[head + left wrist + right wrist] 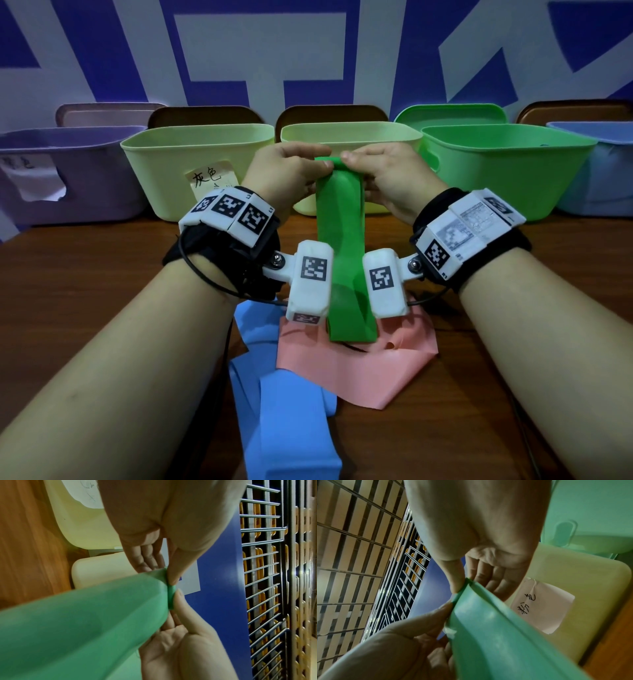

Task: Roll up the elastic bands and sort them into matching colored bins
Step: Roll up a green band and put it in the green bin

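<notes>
A green elastic band (342, 240) hangs down between my wrists to the table. Both hands pinch its top end, where a small fold or roll has formed (171, 595). My left hand (291, 168) grips the left side of that end with thumb and fingers. My right hand (380, 171) grips the right side. The thumbs press on the roll in the wrist views, with the band (496, 635) stretching toward the camera. A blue band (284, 411) and a pink band (352, 363) lie flat on the wooden table (102, 274) below my wrists. The green bin (513, 171) stands just right of my hands.
A row of bins lines the far table edge: a purple bin (68, 171) at left, two pale yellow bins (171, 164) (349, 135) with paper labels, the green one, and a light blue bin (603, 171) at far right. Lids lean behind them.
</notes>
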`<action>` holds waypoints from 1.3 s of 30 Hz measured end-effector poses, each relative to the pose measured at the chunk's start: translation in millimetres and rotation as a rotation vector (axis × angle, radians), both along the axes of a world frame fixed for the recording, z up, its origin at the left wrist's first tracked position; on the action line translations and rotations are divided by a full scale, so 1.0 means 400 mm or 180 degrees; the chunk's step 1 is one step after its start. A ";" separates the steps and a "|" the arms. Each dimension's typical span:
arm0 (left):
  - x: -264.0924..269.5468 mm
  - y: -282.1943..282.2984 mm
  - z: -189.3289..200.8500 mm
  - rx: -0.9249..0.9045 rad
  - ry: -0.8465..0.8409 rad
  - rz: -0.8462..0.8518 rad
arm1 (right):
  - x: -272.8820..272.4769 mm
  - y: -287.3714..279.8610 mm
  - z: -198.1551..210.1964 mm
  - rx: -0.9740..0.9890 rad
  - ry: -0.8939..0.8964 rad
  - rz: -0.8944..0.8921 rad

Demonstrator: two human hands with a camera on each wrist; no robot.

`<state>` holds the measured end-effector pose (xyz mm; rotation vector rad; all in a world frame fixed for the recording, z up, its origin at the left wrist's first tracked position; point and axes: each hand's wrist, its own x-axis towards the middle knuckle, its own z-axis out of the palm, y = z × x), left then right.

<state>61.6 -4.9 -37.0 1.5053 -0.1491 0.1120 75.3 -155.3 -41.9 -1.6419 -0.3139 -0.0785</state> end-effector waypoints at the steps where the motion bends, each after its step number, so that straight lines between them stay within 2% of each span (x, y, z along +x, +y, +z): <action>1: -0.001 -0.002 0.000 -0.0016 0.0051 -0.0001 | 0.001 0.000 0.000 -0.0005 -0.0032 -0.0033; 6: -0.005 -0.004 -0.006 0.0131 0.0079 0.0050 | 0.003 -0.003 0.003 0.0147 -0.0002 0.0044; 10: 0.005 0.001 -0.006 0.0132 -0.0041 0.0097 | -0.002 -0.001 -0.001 -0.0061 0.0110 0.0139; 14: -0.004 -0.004 -0.003 -0.0063 0.0064 -0.0019 | 0.002 -0.003 0.000 -0.0042 -0.0015 0.0047; 17: -0.008 -0.006 -0.005 0.0012 0.0146 -0.0042 | 0.007 -0.007 0.002 0.0132 -0.0029 0.0069; 24: 0.003 0.003 -0.003 -0.0107 -0.0082 -0.0021 | 0.005 0.001 -0.002 0.0136 0.0111 0.0115; 29: -0.006 -0.009 -0.006 -0.0144 0.0106 -0.0142 | 0.012 -0.006 0.004 0.0369 0.0045 0.0141; 35: 0.000 -0.004 -0.008 -0.0242 -0.0068 -0.0106 | 0.009 -0.001 -0.003 0.0258 0.0153 0.0191; 39: 0.003 -0.008 -0.008 -0.0272 -0.0074 -0.0093 | 0.012 -0.003 0.000 0.0330 0.0030 0.0094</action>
